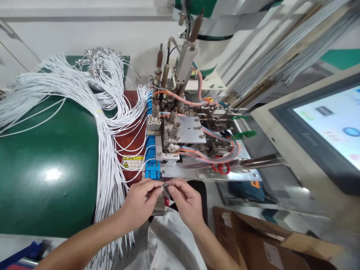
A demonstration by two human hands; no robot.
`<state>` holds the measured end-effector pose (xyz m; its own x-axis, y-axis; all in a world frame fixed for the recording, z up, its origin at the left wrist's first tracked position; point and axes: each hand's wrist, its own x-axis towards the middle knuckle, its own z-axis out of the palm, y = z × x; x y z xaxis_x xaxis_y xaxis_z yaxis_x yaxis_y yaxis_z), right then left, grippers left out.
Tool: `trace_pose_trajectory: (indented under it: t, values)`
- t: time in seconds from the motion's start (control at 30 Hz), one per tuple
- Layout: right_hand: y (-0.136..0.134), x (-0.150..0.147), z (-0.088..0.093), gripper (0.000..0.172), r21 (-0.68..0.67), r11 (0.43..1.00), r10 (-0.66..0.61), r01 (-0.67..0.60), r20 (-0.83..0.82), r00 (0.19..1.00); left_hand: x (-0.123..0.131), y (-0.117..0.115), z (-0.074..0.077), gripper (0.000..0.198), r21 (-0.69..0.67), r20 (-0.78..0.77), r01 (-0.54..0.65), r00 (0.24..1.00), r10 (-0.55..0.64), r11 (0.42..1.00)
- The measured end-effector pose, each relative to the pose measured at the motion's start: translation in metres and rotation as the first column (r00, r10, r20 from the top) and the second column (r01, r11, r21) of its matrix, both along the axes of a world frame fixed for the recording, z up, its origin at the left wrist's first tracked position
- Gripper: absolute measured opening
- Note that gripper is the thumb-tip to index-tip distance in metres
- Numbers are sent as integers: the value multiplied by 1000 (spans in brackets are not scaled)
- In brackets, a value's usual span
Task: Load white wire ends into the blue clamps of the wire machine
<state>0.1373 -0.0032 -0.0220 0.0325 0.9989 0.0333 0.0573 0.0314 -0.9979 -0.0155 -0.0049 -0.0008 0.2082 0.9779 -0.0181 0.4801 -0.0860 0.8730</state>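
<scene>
My left hand [142, 200] and my right hand [185, 198] meet just in front of a small metal machine [188, 142]. Between their fingertips they pinch a small metal piece [164, 185] on the end of a thin white wire. A thick bundle of white wires [108, 157] runs down the green table [47, 172] just left of my left hand, and some of them loop into the machine's blue fixture [152, 153].
A touch screen [329, 127] in a beige housing stands at the right. An open cardboard box [261, 240] sits at the lower right, and a clear plastic bag [165, 240] lies under my wrists. A yellow warning label [132, 162] is on the red panel.
</scene>
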Motion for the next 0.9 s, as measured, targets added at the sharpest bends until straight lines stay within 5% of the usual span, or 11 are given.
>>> trace_pose_trajectory:
  t: [0.4,0.7,0.9]
  values:
    - [0,-7,-3,9,-30,1000,3,-4,-39,999,-1,-2,-2,19,-81,-38,-66,997,63,995]
    - [7,-8,9,12,97,995,-9,-6,150,989,-1,3,2,16,-117,16,-36,999,38,992]
    - [3,-28,4,15,-120,982,-163,149,-119,979,1,-3,-9,16,-80,42,-155,986,159,985]
